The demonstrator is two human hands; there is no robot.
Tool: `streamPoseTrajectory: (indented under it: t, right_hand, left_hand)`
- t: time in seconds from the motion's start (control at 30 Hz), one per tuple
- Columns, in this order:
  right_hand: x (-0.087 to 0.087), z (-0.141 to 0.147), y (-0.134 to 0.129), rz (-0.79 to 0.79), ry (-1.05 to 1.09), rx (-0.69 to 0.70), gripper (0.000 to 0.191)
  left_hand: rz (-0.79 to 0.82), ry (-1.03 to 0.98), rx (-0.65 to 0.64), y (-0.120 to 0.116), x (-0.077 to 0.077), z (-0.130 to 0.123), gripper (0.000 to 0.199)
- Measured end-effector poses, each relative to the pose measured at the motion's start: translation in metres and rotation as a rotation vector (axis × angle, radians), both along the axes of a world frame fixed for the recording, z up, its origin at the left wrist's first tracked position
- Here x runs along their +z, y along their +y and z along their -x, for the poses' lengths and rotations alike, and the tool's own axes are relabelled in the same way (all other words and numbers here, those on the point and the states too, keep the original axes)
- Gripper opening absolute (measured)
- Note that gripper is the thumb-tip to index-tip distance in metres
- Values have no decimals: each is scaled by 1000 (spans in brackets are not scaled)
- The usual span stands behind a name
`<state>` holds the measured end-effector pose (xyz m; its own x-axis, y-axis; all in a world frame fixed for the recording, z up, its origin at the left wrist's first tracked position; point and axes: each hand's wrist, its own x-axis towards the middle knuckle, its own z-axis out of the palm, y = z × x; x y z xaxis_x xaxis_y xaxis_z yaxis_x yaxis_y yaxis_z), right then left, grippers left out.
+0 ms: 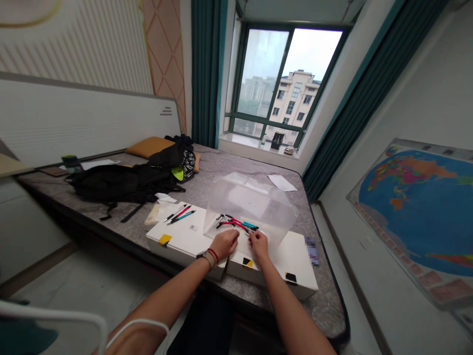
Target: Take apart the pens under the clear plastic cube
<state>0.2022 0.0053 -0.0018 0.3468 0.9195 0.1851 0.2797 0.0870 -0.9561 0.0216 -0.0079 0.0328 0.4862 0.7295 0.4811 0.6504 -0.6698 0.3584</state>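
A clear plastic bin lies on its side on two white boxes, its opening toward me. Several red, teal and black pen parts are piled in its mouth. My left hand is closed just in front of the pile; whatever its fingers may hold is too small to name. On the right, my right hand has its fingers pinched together at the pile's right end, on something I cannot make out. Several assembled pens lie side by side on the left white box.
A black backpack, dark clothes and an orange cushion lie on the bed at the left. White paper lies behind the bin at the right. A blurred item is beside the right box. The bed's edge runs below the boxes.
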Motion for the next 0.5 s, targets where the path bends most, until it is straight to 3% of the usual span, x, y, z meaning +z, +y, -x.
streamPoseTrajectory:
  t: [0.1, 0.23, 0.37, 0.5]
  right_hand:
    - [-1, -1, 1, 13, -20, 10, 38]
    - [0, -2, 1, 29, -22, -16, 37]
    - [1, -2, 0, 31, -27, -35, 36]
    - [0, -2, 1, 33, -32, -42, 35]
  left_hand:
    - [-21, 2, -111, -21, 6, 24, 19]
    - [7, -68, 93, -32, 10, 92, 21]
    - [14, -3, 453, 2, 23, 157, 26]
    - [215, 264, 607, 49, 32, 182, 34]
